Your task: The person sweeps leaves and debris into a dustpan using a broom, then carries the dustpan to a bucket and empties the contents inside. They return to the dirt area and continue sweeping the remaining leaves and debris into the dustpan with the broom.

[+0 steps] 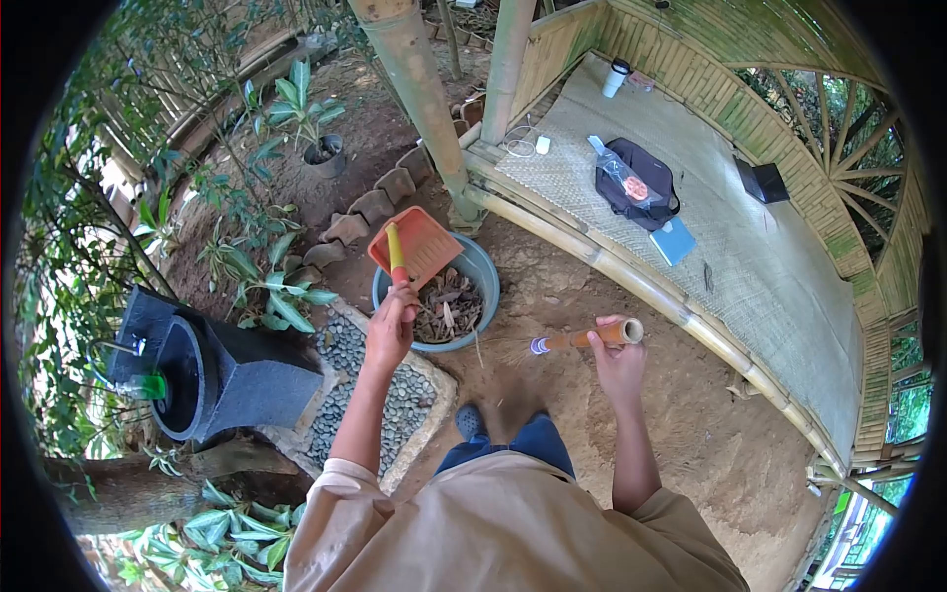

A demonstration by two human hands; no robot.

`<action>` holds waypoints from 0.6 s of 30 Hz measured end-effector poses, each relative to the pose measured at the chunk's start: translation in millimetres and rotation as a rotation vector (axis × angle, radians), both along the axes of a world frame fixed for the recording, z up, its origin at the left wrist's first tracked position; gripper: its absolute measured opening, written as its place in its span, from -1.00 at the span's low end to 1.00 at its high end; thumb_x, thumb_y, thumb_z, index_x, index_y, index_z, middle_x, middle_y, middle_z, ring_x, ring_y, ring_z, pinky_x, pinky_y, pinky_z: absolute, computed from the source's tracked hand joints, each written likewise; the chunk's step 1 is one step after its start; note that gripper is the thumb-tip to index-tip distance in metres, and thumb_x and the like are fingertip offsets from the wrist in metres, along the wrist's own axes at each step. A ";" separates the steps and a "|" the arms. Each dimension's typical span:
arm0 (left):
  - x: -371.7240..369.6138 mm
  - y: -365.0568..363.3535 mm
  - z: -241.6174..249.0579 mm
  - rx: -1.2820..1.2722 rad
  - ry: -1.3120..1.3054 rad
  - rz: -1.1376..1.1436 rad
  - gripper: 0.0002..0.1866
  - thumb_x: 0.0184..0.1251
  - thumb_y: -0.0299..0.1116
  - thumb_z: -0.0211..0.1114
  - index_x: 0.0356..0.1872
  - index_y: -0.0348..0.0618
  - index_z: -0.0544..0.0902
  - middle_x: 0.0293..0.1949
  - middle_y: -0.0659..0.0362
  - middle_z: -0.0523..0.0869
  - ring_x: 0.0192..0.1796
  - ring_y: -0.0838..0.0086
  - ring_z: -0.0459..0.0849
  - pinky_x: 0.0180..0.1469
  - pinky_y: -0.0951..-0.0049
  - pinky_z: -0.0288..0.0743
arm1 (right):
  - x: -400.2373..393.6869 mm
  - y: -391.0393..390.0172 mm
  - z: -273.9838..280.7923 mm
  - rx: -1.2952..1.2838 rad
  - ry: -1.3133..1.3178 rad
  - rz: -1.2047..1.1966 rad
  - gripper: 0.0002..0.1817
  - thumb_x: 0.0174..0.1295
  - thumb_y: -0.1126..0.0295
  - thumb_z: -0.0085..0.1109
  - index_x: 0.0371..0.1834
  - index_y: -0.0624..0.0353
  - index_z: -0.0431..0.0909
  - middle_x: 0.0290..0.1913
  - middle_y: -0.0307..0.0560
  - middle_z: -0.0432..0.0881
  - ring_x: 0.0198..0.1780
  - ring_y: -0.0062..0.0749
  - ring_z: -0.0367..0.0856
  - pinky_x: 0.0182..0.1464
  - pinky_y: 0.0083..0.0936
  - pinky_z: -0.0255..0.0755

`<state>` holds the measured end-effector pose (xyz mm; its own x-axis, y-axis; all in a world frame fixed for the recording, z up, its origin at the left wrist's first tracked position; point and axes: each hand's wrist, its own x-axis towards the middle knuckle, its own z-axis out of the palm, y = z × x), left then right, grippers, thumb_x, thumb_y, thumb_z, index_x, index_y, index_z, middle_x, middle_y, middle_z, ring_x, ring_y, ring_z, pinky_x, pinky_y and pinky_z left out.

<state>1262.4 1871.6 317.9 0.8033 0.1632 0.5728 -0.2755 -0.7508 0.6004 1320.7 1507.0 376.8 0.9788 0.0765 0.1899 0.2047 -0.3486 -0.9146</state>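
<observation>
My left hand (395, 321) is closed round the red-and-yellow handle of an orange dustpan (424, 247). The dustpan is tilted at the back left of a round blue-grey tub (490, 281), partly over it. Dry brown leaves (449, 306) lie inside that tub. On the other side, my right hand (618, 360) grips a bamboo broom handle (567, 340) held roughly level, its hollow end facing up at me. A purple-and-white binding wraps the broom's far end, and only faint thin bristles show beyond it.
A raised bamboo platform (730, 286) on the right carries a dark backpack (631, 178), a blue notebook (673, 241) and a tumbler (616, 79). At left stands a dark stone sink (247, 370) beside a pebble bed (370, 405). A bamboo post (414, 89) rises behind the tub.
</observation>
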 end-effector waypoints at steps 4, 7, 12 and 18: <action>-2.5 -11.7 -10.0 0.026 0.076 -0.190 -0.75 0.15 -0.74 0.24 -0.18 -0.24 0.53 -0.12 0.06 0.68 0.17 0.07 0.65 0.33 0.14 0.48 | -3.5 2.0 -6.8 0.011 -0.041 -0.005 -0.73 0.21 0.60 0.37 -0.06 0.28 0.54 -0.08 -0.04 0.68 -0.09 -0.47 0.68 -0.14 -0.51 0.65; -6.5 -32.6 -30.5 0.078 0.155 -0.286 -0.78 0.19 -0.72 0.22 -0.19 -0.23 0.53 -0.09 0.07 0.69 0.20 0.07 0.64 0.38 0.12 0.47 | -8.7 4.1 -1.6 -0.009 -0.038 -0.013 -0.73 0.21 0.60 0.37 -0.05 0.27 0.54 -0.08 -0.05 0.68 -0.09 -0.48 0.68 -0.14 -0.52 0.64; -7.4 -41.6 -52.5 0.051 0.182 -0.296 -0.78 0.18 -0.70 0.21 -0.18 -0.22 0.53 -0.09 0.03 0.68 0.06 0.08 0.68 0.19 0.20 0.56 | -12.8 1.3 -1.5 0.054 -0.062 -0.027 -0.72 0.21 0.61 0.37 -0.05 0.28 0.53 -0.08 -0.05 0.69 -0.10 -0.49 0.68 -0.10 -0.53 0.62; 1.5 -14.3 -27.8 -0.180 0.231 -0.004 -0.66 0.14 -0.82 0.21 -0.08 -0.25 0.58 -0.20 0.06 0.72 -0.10 0.16 0.74 -0.01 0.35 0.60 | -18.9 -4.1 3.8 0.084 -0.057 -0.050 -0.74 0.21 0.61 0.37 -0.06 0.29 0.55 -0.10 -0.05 0.70 -0.11 -0.51 0.68 -0.10 -0.54 0.62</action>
